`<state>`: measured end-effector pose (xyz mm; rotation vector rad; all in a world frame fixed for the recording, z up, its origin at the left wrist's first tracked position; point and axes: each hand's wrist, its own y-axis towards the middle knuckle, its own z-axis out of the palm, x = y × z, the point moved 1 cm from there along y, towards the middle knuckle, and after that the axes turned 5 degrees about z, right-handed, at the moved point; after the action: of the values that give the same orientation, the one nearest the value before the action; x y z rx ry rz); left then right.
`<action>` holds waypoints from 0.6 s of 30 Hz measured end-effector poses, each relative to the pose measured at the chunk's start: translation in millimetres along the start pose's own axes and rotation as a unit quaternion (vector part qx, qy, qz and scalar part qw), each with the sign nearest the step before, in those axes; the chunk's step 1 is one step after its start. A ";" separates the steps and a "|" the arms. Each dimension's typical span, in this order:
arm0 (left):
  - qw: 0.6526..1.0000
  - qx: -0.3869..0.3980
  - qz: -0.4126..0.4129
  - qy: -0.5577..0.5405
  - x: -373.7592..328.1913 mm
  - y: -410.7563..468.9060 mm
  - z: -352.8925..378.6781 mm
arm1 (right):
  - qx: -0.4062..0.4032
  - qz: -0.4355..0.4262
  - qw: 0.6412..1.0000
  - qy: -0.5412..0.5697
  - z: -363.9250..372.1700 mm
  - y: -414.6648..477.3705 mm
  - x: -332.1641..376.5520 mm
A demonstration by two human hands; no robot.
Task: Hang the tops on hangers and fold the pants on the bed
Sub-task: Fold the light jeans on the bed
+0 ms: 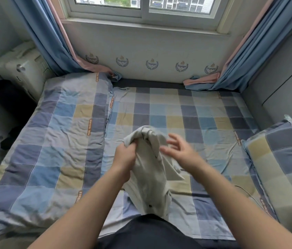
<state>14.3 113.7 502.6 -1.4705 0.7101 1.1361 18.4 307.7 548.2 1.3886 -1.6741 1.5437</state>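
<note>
I see the left hand (125, 157) clenched round a bunched fold of the crumpled off-white button-up fabric garment (150, 186), which hangs from that fist over the blue-and-yellow checked bed cover (51, 141). Just beside it the right hand (179, 150) is spread loose, blurred, fingers by the cloth; I cannot tell if they touch

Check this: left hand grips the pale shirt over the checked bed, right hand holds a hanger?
No: head view shows the right hand open, holding nothing; left hand does grip the pale shirt over the checked bed.
</note>
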 end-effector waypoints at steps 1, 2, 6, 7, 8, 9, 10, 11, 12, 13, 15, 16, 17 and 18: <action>0.999 0.002 -0.017 -0.035 -5.6 -0.7 2.3 | 0.030 0.026 0.999 -0.007 6.2 -4.9 -18.4; 0.998 0.007 -0.026 -0.062 -11.2 -2.5 6.1 | 0.063 0.045 0.997 -0.005 14.4 -10.1 -34.7; 0.991 0.043 -0.039 -0.117 -28.1 -9.8 16.5 | 0.083 0.056 0.994 -0.036 47.9 -15.6 -77.9; 0.990 0.049 -0.047 -0.123 -31.4 -10.6 17.1 | 0.050 0.047 0.996 -0.048 51.7 -12.1 -82.0; 0.989 0.047 -0.052 -0.128 -34.4 -10.2 16.8 | 0.021 0.040 0.997 -0.063 52.5 -8.0 -82.4; 0.989 0.043 -0.054 -0.135 -37.8 -9.0 15.4 | -0.001 0.037 0.996 -0.082 51.0 -3.5 -81.1; 0.988 0.037 -0.050 -0.144 -40.9 -6.8 12.8 | -0.019 0.042 0.994 -0.098 47.1 1.1 -79.1; 0.986 0.035 -0.043 -0.156 -43.2 -3.2 8.6 | -0.034 0.045 0.993 -0.101 42.0 5.4 -75.9; 0.984 0.040 -0.037 -0.168 -45.5 0.5 3.5 | -0.051 0.043 0.993 -0.095 35.5 9.3 -70.4; 0.984 0.052 -0.031 -0.168 -46.3 3.1 -2.9 | -0.073 0.040 0.993 -0.079 28.8 12.7 -65.2; 0.992 0.077 -0.014 -0.100 -41.0 6.2 -15.2 | -0.111 0.026 0.993 -0.034 16.6 16.3 -46.2; 0.994 0.095 -0.003 -0.048 -34.9 4.5 -19.1 | -0.120 0.016 0.993 -0.012 11.3 17.3 -35.4; 0.993 0.117 0.005 -0.002 -28.1 0.1 -21.0 | -0.127 0.010 0.992 0.007 6.6 19.1 -25.1; 0.989 0.143 0.010 0.031 -21.1 -6.4 -21.0 | -0.131 0.004 0.991 0.027 2.9 19.9 -14.6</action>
<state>17.9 91.8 523.4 -1.2619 0.8927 0.9620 7.1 307.3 526.1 1.1934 -1.7778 1.2973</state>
